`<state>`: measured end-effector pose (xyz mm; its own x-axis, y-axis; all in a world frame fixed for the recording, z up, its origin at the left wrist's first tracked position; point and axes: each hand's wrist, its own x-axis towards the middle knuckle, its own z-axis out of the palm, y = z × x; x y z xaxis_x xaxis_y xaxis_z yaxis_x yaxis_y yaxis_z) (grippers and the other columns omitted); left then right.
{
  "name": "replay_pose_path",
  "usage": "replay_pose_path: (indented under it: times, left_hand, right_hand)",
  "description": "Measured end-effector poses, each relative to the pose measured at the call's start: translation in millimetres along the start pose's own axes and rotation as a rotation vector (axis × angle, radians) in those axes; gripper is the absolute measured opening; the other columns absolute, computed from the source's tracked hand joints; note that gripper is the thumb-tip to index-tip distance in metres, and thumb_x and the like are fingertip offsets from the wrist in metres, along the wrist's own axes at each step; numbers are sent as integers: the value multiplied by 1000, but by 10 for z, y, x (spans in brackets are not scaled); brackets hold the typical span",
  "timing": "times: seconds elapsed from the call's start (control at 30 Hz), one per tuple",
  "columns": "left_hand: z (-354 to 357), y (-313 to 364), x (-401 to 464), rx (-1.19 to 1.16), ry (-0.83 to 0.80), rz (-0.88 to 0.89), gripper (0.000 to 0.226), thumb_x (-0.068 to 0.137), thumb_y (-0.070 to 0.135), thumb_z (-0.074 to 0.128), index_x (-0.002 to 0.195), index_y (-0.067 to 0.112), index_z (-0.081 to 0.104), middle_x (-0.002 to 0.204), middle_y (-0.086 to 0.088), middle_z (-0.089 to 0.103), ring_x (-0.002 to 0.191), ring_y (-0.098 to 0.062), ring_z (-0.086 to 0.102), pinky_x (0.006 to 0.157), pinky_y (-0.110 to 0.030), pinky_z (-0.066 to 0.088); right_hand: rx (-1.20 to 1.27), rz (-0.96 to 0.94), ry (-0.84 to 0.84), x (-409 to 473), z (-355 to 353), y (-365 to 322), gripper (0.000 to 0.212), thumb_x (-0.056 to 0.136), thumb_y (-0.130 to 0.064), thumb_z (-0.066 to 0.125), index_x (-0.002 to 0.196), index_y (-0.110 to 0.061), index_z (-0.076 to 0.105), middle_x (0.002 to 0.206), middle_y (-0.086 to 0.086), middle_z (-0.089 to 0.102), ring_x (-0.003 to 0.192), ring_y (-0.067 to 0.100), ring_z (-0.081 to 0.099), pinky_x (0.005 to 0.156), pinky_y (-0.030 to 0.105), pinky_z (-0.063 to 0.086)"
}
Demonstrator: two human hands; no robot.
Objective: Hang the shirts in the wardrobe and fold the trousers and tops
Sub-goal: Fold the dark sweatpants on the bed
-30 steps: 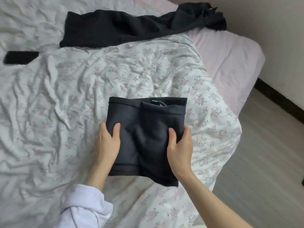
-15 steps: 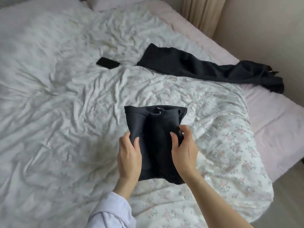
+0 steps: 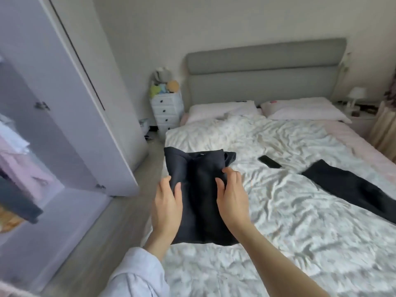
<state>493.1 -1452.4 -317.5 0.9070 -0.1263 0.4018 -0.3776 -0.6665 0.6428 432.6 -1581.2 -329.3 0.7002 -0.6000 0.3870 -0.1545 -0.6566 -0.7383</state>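
I've got the folded dark navy fabric bundle (image 3: 199, 196) pinched from both sides. My left hand (image 3: 166, 209) grips its left edge, thumb on top w/ fingers curled under, and my right hand (image 3: 232, 202) grips the right edge the same way. The bundle is lifted off the rumpled white floral duvet (image 3: 278, 211) and hangs between my hands, out over the bed's left edge. Its long axis runs away from me, waistband end farthest.

The key relation, imo, is that the open pale lilac wardrobe (image 3: 70, 116) sits off to my left w/ its shelves of clothes at the frame edge, so the left hand is the nearer one and I'd guess the bundle swings that way next.

A second long dark garment (image 3: 351, 189) lies flat on the duvet to my right, unfolded, well apart from the bundle. A black phone (image 3: 269, 162) rests between them.
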Motion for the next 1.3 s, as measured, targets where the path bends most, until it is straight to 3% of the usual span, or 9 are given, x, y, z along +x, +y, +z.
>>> replay_pose_path:
  times: [0.2, 0.37, 0.43, 0.53, 0.67, 0.83, 0.93, 1.17, 1.3]
  left_hand:
    - [-2048, -1113, 318, 169, 209, 51, 33, 96, 24, 47, 119, -1, 49, 113, -17, 58, 96, -40, 58, 72, -41, 43]
    - [-3656, -1902, 481, 288, 370, 57, 32, 95, 23, 49, 117, -1, 51, 111, -19, 60, 94, -40, 60, 68, -39, 45]
    - [-4110, -2094, 586, 335, 416, 52, 31, 95, 23, 49, 116, 0, 51, 110, -18, 61, 93, -40, 60, 68, -41, 45]
    - [-4659, -2362, 902, 379, 510, 38, 31, 96, 25, 47, 117, 3, 50, 112, -16, 61, 91, -40, 60, 66, -39, 43]
    - [-4921, -2555, 1406, 372, 551, -4, 32, 97, 29, 42, 122, 8, 46, 117, -11, 59, 97, -35, 60, 66, -32, 37]
    - [-4918, -2838, 2138, 265, 599, -20, 30, 98, 28, 40, 122, 9, 44, 119, -9, 57, 98, -31, 59, 72, -32, 43]
    - [-4827, -3026, 2655, 204, 644, -26, 27, 98, 25, 40, 118, 7, 45, 115, -12, 56, 96, -32, 57, 70, -33, 40]
    - [-4836, -3531, 4757, 212, 728, -66, 26, 99, 26, 39, 116, 7, 44, 111, -13, 57, 97, -34, 55, 72, -36, 40]
    - [-5033, -3769, 5900, 222, 771, -88, 26, 99, 26, 39, 117, 8, 44, 110, -12, 59, 97, -32, 56, 68, -33, 36]
  right_hand:
    - [219, -141, -57, -576, 996, -1954, 29, 98, -21, 41, 124, -9, 43, 124, 5, 46, 97, 24, 55, 74, 37, 45]
    - [457, -215, -117, -1060, 1816, -3407, 26, 97, -24, 43, 122, -16, 43, 123, -4, 47, 91, 10, 48, 81, 26, 37]
    - [551, -224, -118, -1101, 2050, -3806, 26, 96, -23, 45, 121, -15, 44, 118, -6, 49, 93, 4, 45, 82, 16, 32]
    - [692, -225, -114, -987, 2399, -4366, 19, 95, -19, 48, 114, -17, 44, 109, -7, 50, 96, 7, 46, 77, 9, 29]
    - [751, -231, -82, -568, 2723, -4658, 16, 94, -16, 49, 103, -24, 38, 102, -5, 50, 90, 11, 47, 71, 10, 28]
    - [769, -260, -43, 75, 3277, -4938, 16, 94, -13, 49, 103, -20, 38, 99, -4, 48, 86, 13, 46, 64, 2, 28]
    - [805, -297, -44, 549, 3686, -5112, 15, 94, -14, 49, 103, -20, 39, 98, -3, 50, 85, 14, 47, 64, 4, 28]
    - [947, -357, -86, 2206, 5021, -5798, 15, 95, -16, 48, 104, -23, 38, 100, -5, 51, 88, 11, 50, 69, 9, 35]
    - [991, -411, -61, 3067, 5588, -6423, 17, 94, -16, 48, 103, -25, 38, 101, -5, 50, 87, 7, 49, 69, 2, 33]
